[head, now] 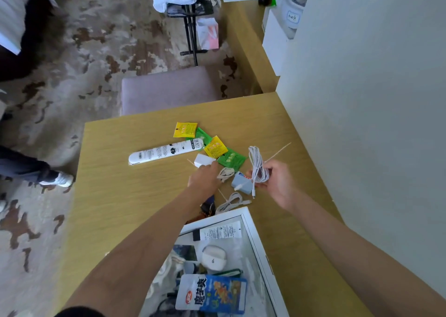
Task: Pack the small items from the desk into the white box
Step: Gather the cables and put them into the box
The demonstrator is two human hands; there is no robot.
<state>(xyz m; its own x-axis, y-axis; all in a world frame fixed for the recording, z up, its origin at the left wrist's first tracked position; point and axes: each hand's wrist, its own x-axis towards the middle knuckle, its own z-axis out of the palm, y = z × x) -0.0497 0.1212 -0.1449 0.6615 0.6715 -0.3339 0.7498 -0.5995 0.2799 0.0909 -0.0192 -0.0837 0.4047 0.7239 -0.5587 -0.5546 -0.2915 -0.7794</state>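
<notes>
Right hand point(274, 184) has its fingers closed round one coiled white cable point(257, 164), held above the bench point(115, 184). Left hand point(205, 179) is at one white charger block point(203, 160), fingertips on its near edge; grip not discernible.

Loose on the bench:
- two yellow sachets point(185, 129)
- two green sachets point(231, 159)
- one long white tube point(164, 152)
- two more cables point(230, 202)

White box point(252, 234) sits open at the near edge, holding one blue snack bag point(212, 292) and one earbud case point(214, 256).

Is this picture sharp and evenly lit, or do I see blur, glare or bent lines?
Head view: soft even light, faint shadows; wide lens bows the desk edges; pale sheen on the white box wall; left hand slightly blurred, cable fairly sharp.
</notes>
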